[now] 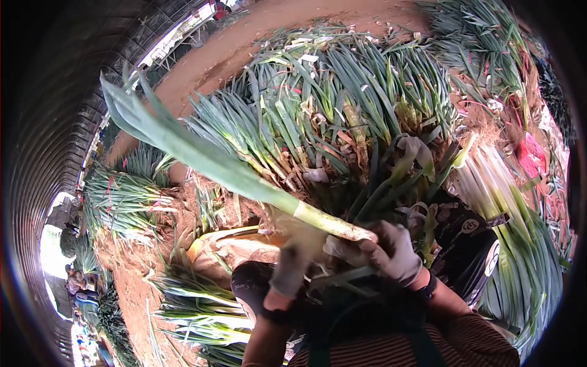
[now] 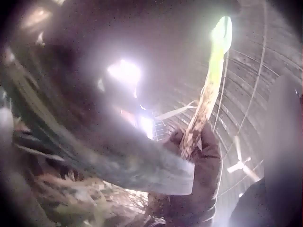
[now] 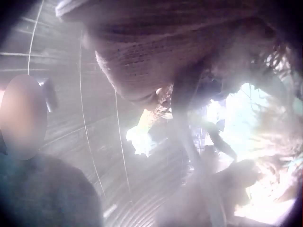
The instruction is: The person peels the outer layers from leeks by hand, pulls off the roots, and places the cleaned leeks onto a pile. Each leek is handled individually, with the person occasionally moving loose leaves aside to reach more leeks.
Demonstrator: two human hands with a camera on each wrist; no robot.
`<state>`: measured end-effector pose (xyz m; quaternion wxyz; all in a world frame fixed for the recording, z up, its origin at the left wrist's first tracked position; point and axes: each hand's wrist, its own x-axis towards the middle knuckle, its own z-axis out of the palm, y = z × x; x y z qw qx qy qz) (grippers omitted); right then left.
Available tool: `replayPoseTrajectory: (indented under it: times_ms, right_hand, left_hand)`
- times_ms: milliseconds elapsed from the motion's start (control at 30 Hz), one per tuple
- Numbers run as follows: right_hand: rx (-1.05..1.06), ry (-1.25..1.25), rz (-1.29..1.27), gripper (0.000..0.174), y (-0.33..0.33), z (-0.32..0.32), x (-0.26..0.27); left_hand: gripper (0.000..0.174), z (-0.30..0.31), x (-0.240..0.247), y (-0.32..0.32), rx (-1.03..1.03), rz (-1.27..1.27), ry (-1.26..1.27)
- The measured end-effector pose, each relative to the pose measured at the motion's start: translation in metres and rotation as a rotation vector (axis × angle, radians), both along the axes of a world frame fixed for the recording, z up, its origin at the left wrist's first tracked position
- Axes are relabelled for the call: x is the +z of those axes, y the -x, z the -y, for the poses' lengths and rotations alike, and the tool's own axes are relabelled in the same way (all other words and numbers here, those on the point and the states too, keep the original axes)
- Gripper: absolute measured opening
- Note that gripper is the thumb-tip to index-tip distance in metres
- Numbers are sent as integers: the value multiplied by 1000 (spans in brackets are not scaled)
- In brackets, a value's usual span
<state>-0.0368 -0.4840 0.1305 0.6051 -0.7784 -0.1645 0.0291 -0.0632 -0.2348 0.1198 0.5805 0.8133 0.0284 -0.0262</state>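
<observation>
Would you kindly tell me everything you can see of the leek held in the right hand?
The leek is one long stalk: broad blue-green leaves paling through yellow-green to a whitish base with brown marks. It slants across the head view, leaves toward the picture's upper left, held up by the gloved right hand, which grips the base. Whether the blurred left hand touches it is unclear.

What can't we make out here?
- Head view: the left hand is motion-blurred; its exact finger grip is unclear.
- Left wrist view: the held leek's lower tip is hidden in the right hand.
- Head view: the right-side leek bundle's leaf tips run into the dark lens rim.
- Right wrist view: glare washes out detail at the right.
</observation>
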Motion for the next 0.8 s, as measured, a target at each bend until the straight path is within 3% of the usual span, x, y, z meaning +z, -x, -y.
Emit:
replayPoseTrajectory:
  times_ms: [33,67,133,233,300,367,400,467,500,633,733,800]
  right_hand:
    - [-81,196,247,38,-6,2,-7]
    - [-128,298,432,32,-8,4,-9]
    - [-249,392,703,35,-10,-5,-7]
    - [-335,466,778,42,-9,-21,-13]
    - [-109,436,358,47,-7,-19,2]
    - [160,340,-42,53,-7,-9,1]
    - [312,324,-181,47,-15,-7,14]
    - [615,40,-246,38,-27,-6,-28]
    - [699,-92,-742,40,-28,-6,-13]
    - [419,28,-240,38,-7,-31,-41]
    - [147,386,-19,31,0,-34,-31]
    - [9,420,74,33,1,-29,-23]
  left_hand:
    - [31,-14,28,3,96,-251,82]
    - [33,-24,11,-5,223,49,227]
    - [27,-8,58,-22,254,426,383]
    - [24,-25,50,-38,343,333,343]
    - [23,-23,54,-44,319,266,542]
    - [23,-24,44,-44,245,299,564]
    - [23,-28,32,-44,234,281,598]
    - [24,-36,7,-43,212,245,666]
    - [23,-31,6,-44,222,228,730]
    - [11,-20,21,-52,321,118,681]
    - [10,-14,27,-61,296,78,669]
    - [10,2,31,-64,369,74,770]
